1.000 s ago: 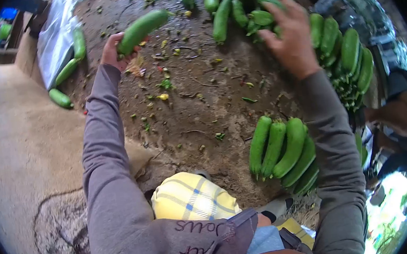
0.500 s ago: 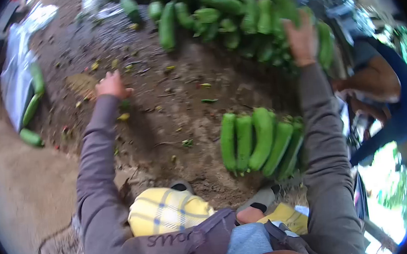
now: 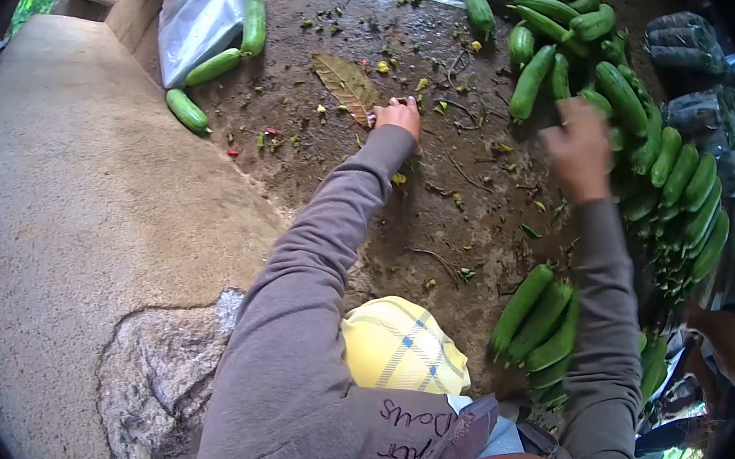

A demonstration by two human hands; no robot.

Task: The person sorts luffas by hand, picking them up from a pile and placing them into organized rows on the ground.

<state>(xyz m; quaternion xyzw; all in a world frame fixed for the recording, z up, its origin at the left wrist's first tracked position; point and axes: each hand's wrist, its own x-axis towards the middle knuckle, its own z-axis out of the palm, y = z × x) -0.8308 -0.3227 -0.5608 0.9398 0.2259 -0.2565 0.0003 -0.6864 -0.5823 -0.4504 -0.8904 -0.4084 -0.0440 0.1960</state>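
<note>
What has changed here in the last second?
The left hand let go of the green banana it held up and dropped to the ground, empty, beside a dry leaf. The right hand stays at the banana pile. The bunch nearest the person lies as before.

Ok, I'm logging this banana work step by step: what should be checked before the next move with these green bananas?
1. Left hand free of bananas: ok, it rests on the ground by the dry leaf.
2. Right hand holding anything: cannot tell, blurred.
3. Banana pile beside right hand: ok.
4. Bunch lying flat near the yellow checked cloth: ok.
</note>
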